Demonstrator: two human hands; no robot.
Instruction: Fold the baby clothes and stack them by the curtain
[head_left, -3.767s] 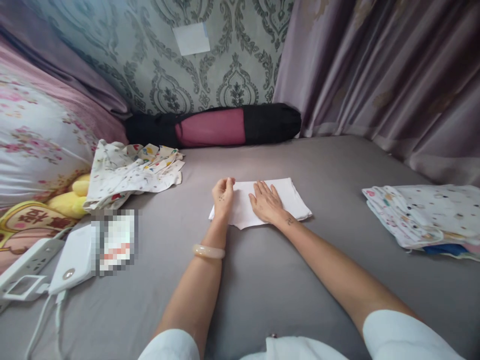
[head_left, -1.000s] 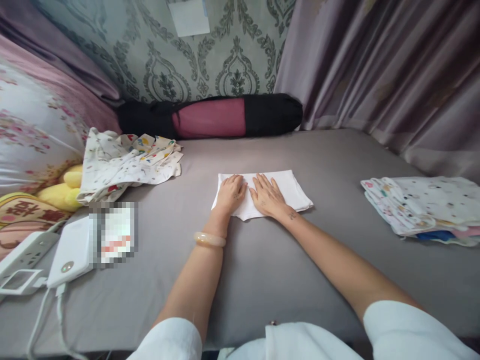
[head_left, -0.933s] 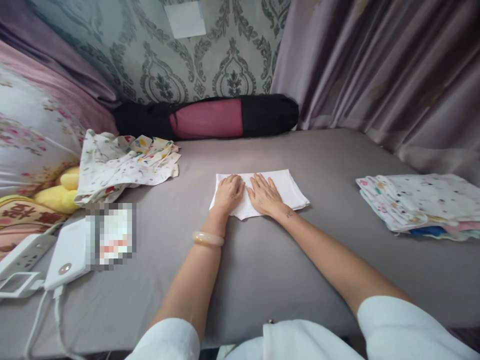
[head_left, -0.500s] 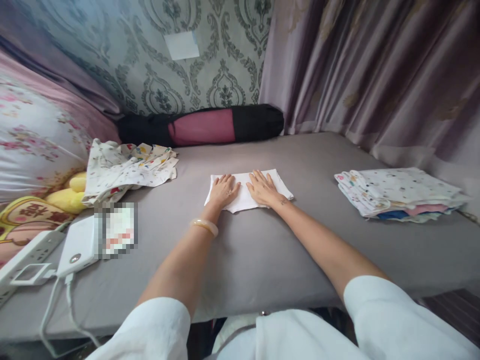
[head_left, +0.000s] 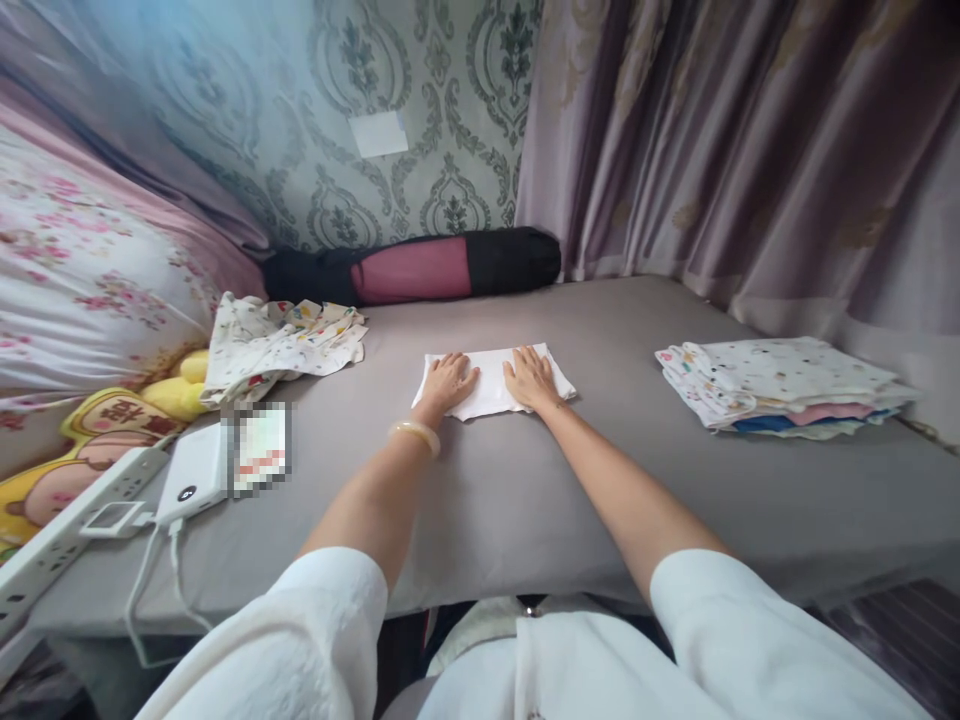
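Note:
A white folded cloth [head_left: 489,384] lies flat on the grey-covered surface [head_left: 510,500] in front of me. My left hand [head_left: 448,384] rests palm down on its left part, fingers stretched out. On the right part, my right hand [head_left: 531,380] presses flat with its fingers apart. A pale bangle [head_left: 417,434] circles my left wrist. Well to the right sits a stack of folded printed cloths [head_left: 780,380]. A crumpled printed cloth [head_left: 277,350] is heaped at the left.
A long black and dark-pink bag [head_left: 412,268] lies along the wall. At the left are a white power bank [head_left: 193,475] with cables, a power strip [head_left: 82,515], a yellow plush toy [head_left: 127,425] and a floral pillow [head_left: 97,260]. Curtains [head_left: 675,140] hang at the right.
My right hand has slid a little to the right on the white cloth, towards its right end. My left hand stays in place. The camera view has shifted slightly left and up.

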